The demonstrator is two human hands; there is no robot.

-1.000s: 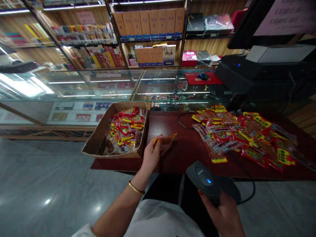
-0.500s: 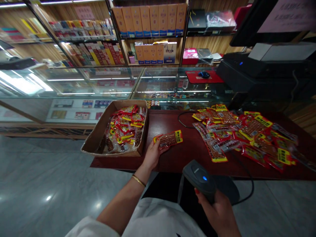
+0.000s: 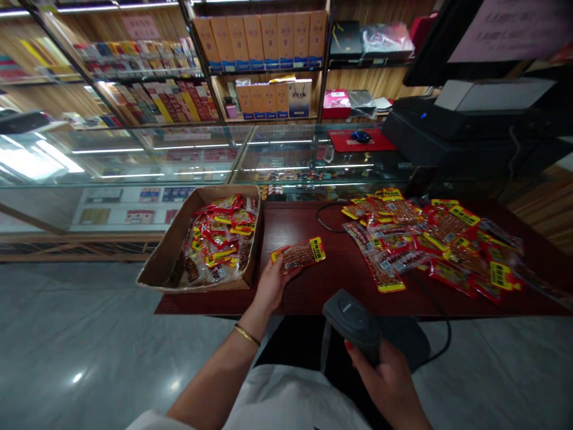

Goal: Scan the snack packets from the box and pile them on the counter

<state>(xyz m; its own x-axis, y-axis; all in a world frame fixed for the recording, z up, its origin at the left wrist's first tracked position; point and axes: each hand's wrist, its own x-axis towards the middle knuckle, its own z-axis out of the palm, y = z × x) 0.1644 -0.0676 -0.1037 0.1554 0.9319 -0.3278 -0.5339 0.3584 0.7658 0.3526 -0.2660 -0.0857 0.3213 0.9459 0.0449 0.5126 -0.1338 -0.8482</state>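
Left hand (image 3: 271,283) pinches one end of a flat, clear-plastic snack packet (image 3: 299,257) with yellow-and-red ends and brown strips inside, held above a dark red wooden table (image 3: 295,298). Right hand (image 3: 390,377) grips a dark grey handheld barcode scanner (image 3: 353,321) near the table's front edge, its nose pointing towards the packet. To the left, an open brown cardboard box (image 3: 170,263) contains many small red-and-yellow packets (image 3: 221,233). To the right lies a loose, overlapping heap of similar packets (image 3: 403,236). Behind the table stands a glass display counter (image 3: 192,152), bearing a red mouse pad (image 3: 384,142) with a black mouse (image 3: 360,137).
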